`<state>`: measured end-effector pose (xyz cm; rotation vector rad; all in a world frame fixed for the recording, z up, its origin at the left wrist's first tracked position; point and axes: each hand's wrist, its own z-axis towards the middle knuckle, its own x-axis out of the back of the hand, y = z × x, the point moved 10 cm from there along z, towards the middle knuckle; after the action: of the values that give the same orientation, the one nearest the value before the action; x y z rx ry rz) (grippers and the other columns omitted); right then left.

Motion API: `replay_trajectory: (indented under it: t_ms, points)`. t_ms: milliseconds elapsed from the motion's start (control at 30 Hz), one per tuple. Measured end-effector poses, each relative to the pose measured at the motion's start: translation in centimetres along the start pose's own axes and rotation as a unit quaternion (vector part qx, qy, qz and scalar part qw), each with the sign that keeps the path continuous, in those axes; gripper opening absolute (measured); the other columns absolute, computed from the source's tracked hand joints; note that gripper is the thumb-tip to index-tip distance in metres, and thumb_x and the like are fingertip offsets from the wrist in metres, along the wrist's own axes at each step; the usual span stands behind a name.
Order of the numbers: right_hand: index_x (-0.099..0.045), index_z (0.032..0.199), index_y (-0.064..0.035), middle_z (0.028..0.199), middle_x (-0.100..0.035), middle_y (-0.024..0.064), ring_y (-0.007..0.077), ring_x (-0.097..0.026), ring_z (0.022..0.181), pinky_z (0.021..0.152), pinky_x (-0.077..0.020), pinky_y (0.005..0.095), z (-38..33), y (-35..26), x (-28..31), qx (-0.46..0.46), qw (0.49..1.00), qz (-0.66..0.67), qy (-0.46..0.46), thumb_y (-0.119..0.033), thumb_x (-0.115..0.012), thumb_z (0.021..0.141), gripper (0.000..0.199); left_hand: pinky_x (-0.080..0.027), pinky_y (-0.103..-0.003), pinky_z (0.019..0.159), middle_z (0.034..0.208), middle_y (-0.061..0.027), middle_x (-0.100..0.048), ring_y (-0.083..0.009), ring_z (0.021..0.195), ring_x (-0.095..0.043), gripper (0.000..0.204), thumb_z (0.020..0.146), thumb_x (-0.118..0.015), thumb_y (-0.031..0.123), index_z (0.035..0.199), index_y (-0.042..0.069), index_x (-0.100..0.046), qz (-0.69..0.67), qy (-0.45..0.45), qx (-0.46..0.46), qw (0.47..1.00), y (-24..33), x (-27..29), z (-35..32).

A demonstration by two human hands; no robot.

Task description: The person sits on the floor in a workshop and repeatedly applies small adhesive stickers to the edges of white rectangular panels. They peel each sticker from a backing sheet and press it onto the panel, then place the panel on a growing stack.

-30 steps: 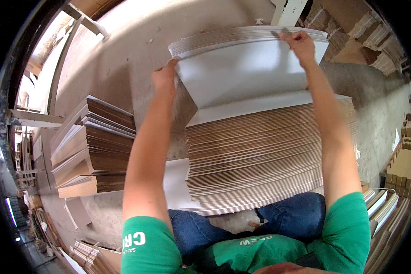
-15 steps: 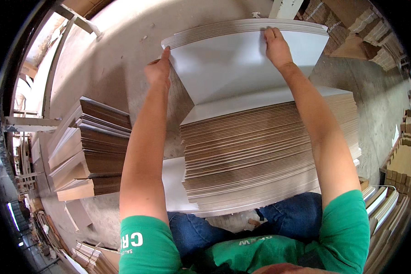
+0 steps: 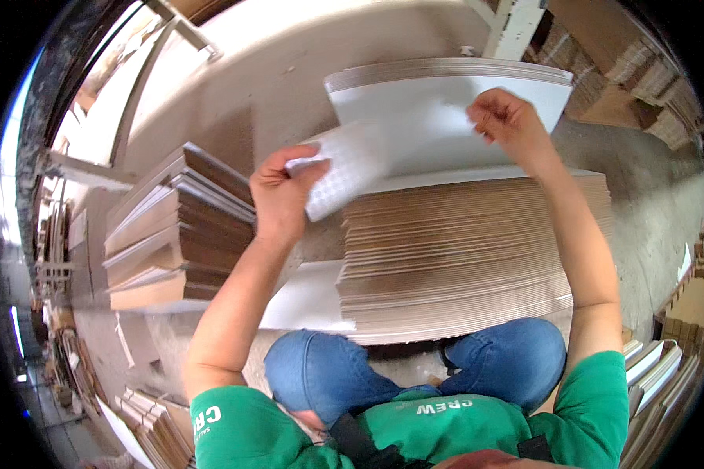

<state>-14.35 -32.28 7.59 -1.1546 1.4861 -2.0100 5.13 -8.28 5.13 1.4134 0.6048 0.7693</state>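
Observation:
My left hand (image 3: 285, 187) is closed on a thin white sheet with a regular dotted pattern (image 3: 340, 168), pinched between thumb and fingers. Motion smears the sheet's far end, so I cannot tell whether it is bubble wrap or a sheet of stickers. To the right, my right hand (image 3: 512, 129) hovers over a white panel (image 3: 422, 117) with its fingers curled together. Anything between those fingertips is too small or blurred to name. Below both hands sits a thick stack of flat cardboard (image 3: 461, 250), its layered brown edges facing me. The panel rises from the stack's far side.
Another pile of folded cardboard (image 3: 180, 242) stands at the left. A pale metal post (image 3: 516, 27) rises behind the panel. More cardboard bundles (image 3: 633, 70) fill the far right, and further stacks (image 3: 152, 422) lie at the lower left. My knees (image 3: 321, 375) are close to the stack.
Both hands have left the panel's top edge and come nearer me. A white dotted sheet is now in my left hand. The view has shifted slightly.

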Motion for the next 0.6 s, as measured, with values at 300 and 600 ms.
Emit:
replay_trajectory:
  t_ms: [300, 600]
  points:
    - [-0.057, 0.101, 0.0006, 0.084, -0.061, 0.0065, 0.011, -0.056, 0.075, 0.068, -0.0478, 0.027, -4.7, -6.7, -7.8, -0.012, 0.977, 0.159, -0.143, -0.019, -0.048, 0.09, 0.024, -0.048, -0.026, 0.075, 0.09, -0.007, -0.063, -0.0126, 0.079, -0.059, 0.038, 0.07, -0.066, -0.006, 0.106, 0.003, -0.06, -0.106, -0.1, 0.086, 0.986, 4.5, -3.8, -5.2]
    - [-0.06, 0.084, -0.0014, 0.08, -0.059, 0.0105, 0.0271, -0.055, 0.081, 0.067, -0.0489, 0.0333, -7.5, -13.9, -7.5, 0.349, 0.884, -0.306, -0.062, -0.004, -0.058, 0.071, 0.014, -0.046, -0.023, 0.071, 0.086, -0.0061, -0.064, -0.0107, 0.078, -0.057, 0.024, 0.07, -0.068, 0.001, 0.094, 0.002, -0.065, -0.002, -0.115, 0.067, 0.991, 5.2, -5.0, -5.7]
